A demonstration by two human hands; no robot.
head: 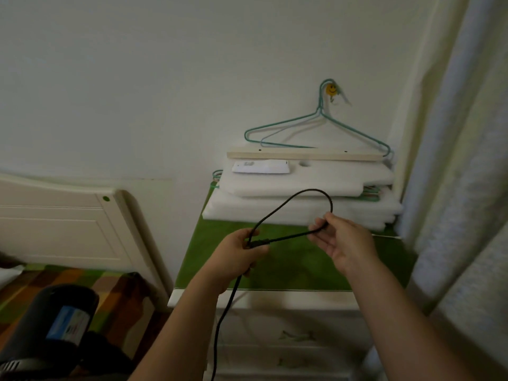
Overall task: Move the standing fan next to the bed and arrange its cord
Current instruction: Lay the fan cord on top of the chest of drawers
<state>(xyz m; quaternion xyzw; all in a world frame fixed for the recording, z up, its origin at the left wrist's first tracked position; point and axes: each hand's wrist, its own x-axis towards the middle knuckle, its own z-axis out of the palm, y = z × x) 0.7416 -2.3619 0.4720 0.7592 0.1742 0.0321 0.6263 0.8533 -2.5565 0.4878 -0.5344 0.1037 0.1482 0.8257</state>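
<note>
The left hand (pixel 242 254) has its grip curled round the cord (pixel 275 213); the right hand (pixel 343 243) pinches the loop's far end. Above both grips the loop arches. Best to fold even loops, keeping slack toward the fan (pixel 49 325) below-left of the left grip.

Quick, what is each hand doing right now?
Left hand: grips the black cord.
Right hand: pinches the cord's loop between thumb and fingers.

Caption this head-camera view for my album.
Left hand and right hand loop a black cord above a green-topped cabinet.
</note>
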